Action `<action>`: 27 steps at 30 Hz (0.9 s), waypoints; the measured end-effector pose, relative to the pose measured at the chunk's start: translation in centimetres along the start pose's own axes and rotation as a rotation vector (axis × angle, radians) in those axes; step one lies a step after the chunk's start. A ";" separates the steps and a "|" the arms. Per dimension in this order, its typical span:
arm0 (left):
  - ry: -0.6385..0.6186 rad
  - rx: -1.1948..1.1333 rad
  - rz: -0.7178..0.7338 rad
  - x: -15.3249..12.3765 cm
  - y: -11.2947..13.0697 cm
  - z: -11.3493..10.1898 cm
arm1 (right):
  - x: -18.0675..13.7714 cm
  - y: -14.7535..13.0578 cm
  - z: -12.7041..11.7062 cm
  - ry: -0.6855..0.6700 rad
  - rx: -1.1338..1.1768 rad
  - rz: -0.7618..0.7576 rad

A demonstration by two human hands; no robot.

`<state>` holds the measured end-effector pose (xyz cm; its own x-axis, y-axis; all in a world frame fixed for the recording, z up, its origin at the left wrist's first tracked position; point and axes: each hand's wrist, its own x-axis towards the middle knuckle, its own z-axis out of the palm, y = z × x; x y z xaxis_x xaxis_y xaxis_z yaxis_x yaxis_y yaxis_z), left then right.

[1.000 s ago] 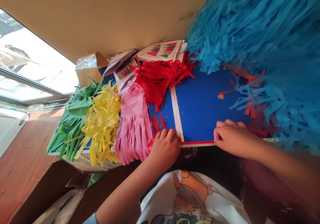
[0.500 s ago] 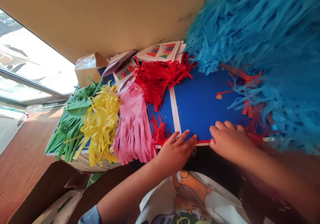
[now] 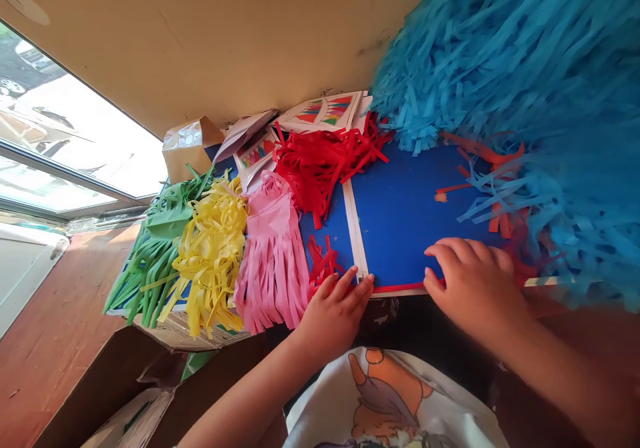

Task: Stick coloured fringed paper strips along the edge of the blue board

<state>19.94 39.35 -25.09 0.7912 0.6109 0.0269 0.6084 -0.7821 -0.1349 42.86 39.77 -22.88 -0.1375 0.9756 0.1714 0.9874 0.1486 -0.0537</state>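
Red strip point(image 3: 400, 287) straight between my hands

It runs along the blue tabletop's point(image 3: 410, 228) near edge, lower centre. My left hand point(image 3: 334, 315) rests at its left, fingers extended; my right hand point(image 3: 473, 291), at its right, has thumb and fingers parted. Straightening looks done; anything left, I cannot tell. One green fringe point(image 3: 170, 225), one yellow fringe point(image 3: 213, 241), one pink fringe point(image 3: 273, 255) at left; two red bunches point(image 3: 325, 161), centre; one blue heap point(image 3: 500, 68), upper right.

Between our left hand point(image 3: 337, 311) and right hand point(image 3: 473, 291), we can pass from the near edge far across the flat blue tabletop point(image 3: 405, 228). On the left, a fringed pink papery sheet point(image 3: 273, 251) and bunched red papery strips point(image 3: 323, 161) obstruct us; on the right, a tall heap of shredded blue fringe point(image 3: 520, 68). A tan wall point(image 3: 240, 41) bounds the far side.
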 end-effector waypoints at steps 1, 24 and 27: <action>0.005 -0.014 -0.013 0.0 0.1 0.1 | -0.7 -1.0 0.3 0.106 0.027 -0.034; 0.345 0.120 -0.059 4.0 2.3 -0.1 | -5.6 1.1 5.8 0.285 -0.298 -0.328; 0.299 0.083 0.031 4.1 2.2 0.3 | -5.4 1.9 5.8 0.303 -0.296 -0.345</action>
<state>24.52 40.23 -25.52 0.7995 0.5143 0.3102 0.5867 -0.7792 -0.2204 45.02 35.68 -29.57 -0.4723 0.7811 0.4083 0.8745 0.3576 0.3276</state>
